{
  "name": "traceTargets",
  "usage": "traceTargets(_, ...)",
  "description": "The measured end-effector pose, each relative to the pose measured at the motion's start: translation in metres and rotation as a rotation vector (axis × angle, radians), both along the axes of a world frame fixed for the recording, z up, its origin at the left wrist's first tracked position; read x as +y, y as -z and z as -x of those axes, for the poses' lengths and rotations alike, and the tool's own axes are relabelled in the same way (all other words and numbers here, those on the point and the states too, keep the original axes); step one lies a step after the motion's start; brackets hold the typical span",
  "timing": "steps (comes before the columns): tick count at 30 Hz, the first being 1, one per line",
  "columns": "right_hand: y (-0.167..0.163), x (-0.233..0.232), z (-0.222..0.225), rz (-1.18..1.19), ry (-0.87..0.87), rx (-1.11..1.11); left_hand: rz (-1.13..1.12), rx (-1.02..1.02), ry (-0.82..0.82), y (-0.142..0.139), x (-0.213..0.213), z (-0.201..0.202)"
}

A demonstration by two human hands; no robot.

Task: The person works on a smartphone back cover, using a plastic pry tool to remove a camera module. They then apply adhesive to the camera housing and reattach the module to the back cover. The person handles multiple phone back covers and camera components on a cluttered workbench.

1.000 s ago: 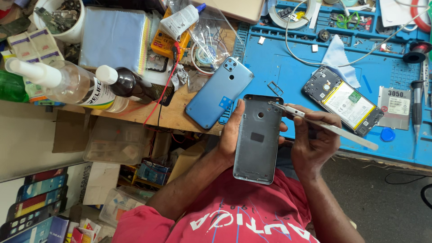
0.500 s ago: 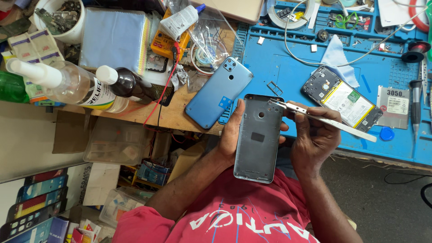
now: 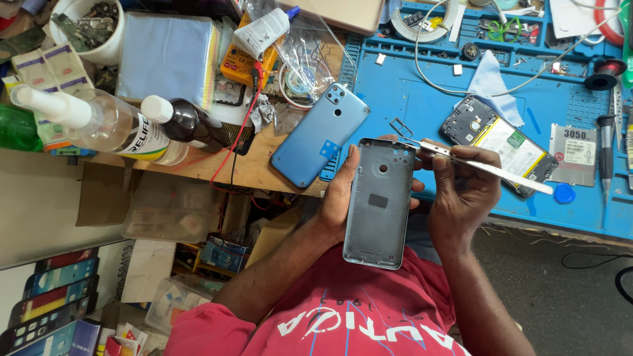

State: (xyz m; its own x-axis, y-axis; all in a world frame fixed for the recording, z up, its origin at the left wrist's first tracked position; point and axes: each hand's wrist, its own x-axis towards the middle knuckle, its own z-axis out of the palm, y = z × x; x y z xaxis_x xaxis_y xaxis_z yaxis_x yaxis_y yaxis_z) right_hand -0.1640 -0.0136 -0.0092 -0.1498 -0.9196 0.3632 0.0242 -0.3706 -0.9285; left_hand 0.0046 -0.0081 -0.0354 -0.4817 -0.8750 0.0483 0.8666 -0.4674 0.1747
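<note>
My left hand (image 3: 337, 192) grips a grey phone back cover (image 3: 379, 204) by its left edge and holds it upright above my lap, inner side facing me. My right hand (image 3: 461, 194) pinches metal tweezers (image 3: 491, 169). Their tip rests at the cover's top right corner, near the camera cut-out. A blue phone back cover (image 3: 320, 135) lies at the bench edge just left of the grey one. An opened phone with its battery exposed (image 3: 508, 142) lies on the blue work mat (image 3: 409, 92) behind my right hand.
On the wooden bench at the left lie a clear spray bottle (image 3: 112, 125) and a dark bottle (image 3: 188, 125), near a white cup of parts (image 3: 89, 26) and a yellow meter (image 3: 241, 62). A screwdriver (image 3: 605, 151), a blue cloth (image 3: 491, 82) and cables lie on the mat.
The tweezers' rear end has lifted slightly in my right hand, so they lie flatter. The grey cover and my left hand have barely moved.
</note>
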Motion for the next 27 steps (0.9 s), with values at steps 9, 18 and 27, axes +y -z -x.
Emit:
traceTargets(9,-0.011,-0.03,0.014,-0.076,-0.022,0.039,-0.015,-0.176,-0.018,-0.008,0.001,-0.007)
traceTargets(18,-0.014,-0.034,0.015,-0.099,-0.021,0.192,0.033,-0.122,-0.175,-0.024,-0.005,-0.017)
traceTargets(27,-0.011,-0.018,0.022,-0.127,0.061,0.328,-0.004,-0.2,-0.176,-0.022,-0.009,-0.01)
